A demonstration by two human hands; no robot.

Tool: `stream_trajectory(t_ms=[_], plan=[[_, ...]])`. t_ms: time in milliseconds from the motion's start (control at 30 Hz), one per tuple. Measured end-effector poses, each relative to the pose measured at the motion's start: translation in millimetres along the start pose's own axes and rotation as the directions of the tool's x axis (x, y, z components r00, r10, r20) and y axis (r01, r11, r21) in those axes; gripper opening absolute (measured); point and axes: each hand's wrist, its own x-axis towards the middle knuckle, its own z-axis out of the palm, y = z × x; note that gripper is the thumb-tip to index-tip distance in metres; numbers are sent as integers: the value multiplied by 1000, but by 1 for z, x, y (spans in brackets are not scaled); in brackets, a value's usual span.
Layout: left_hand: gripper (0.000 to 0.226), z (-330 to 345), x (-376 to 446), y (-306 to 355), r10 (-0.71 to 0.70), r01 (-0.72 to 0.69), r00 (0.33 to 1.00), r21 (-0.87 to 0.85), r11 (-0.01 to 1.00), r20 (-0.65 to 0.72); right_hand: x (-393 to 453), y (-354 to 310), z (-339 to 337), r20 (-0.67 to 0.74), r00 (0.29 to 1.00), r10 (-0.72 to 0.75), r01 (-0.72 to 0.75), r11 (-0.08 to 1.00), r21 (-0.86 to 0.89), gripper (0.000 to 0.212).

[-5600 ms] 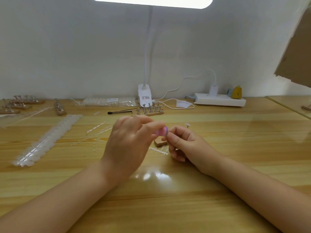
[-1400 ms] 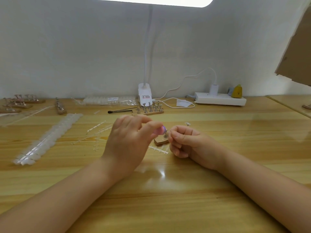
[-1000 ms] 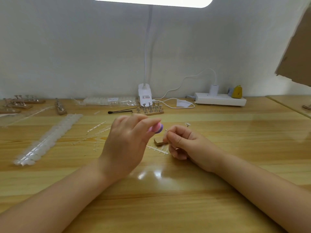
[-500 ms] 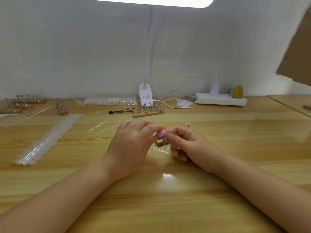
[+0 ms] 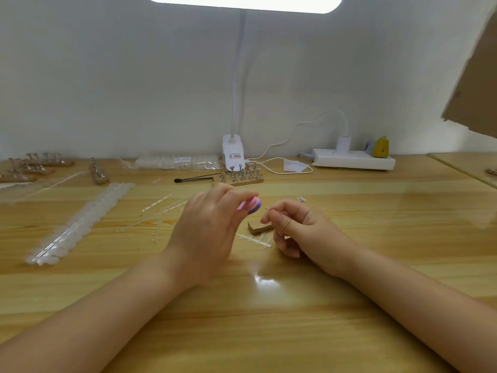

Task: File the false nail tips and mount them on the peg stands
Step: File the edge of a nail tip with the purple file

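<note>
My left hand [image 5: 207, 232] pinches a small pink and purple file block [image 5: 251, 205] above the wooden table [image 5: 269, 319]. My right hand [image 5: 298, 230] pinches a tiny clear nail tip [image 5: 266, 210] just right of the block, a small gap between them. A small wooden peg stand [image 5: 258, 226] lies on the table under my fingers. A clear sprue of nail tips [image 5: 254, 239] rests just in front of it. A wooden peg stand with several metal pegs [image 5: 240, 176] sits farther back.
A long strip of clear nail tips [image 5: 78, 224] lies at the left, loose sprues [image 5: 161, 205] beside it. More peg stands [image 5: 35, 166] sit far left. A brush [image 5: 193, 179], lamp base [image 5: 233, 154], bagged tips [image 5: 174, 162] and power strip [image 5: 353, 158] line the back.
Half a second ago the file block touched the nail tip. My left hand has since lifted the block slightly up and left, opening a gap. My right hand stayed in place.
</note>
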Motion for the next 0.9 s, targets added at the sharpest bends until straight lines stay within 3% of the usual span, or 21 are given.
stream_trajectory(t_ms=[100,233,300,400,533,633,700,800,900], plan=[[33,4,0,6,15,-12,998,-49,999,66,0,3,1,6,1000,-12,12,1000,15,17],[29,2,-3,-9,-118,86,973,165,982,196,1,3,-3,-35,999,0,2,999,51,14],[27,0,-1,-7,-135,122,984,109,987,116,2,3,-3,-48,999,0,2,998,59,17],[31,2,3,8,-1,1,1000,-3,1000,-7,2,5,0,-25,1000,-19,20,999,46,16],[21,8,-1,-2,43,-50,998,173,984,48,1,5,-1,-16,1000,-10,10,999,38,15],[17,7,-3,-10,50,-36,997,238,971,-51,1,3,-3,-19,1000,12,-10,996,84,15],[19,7,0,-1,160,-127,974,202,971,-157,0,3,-3,33,999,10,-13,995,94,15],[18,8,2,7,314,-274,936,225,935,-161,0,2,-3,126,992,19,-32,994,106,23],[37,4,1,-5,210,-171,966,242,955,-148,0,-1,-7,168,985,42,-68,985,156,17]])
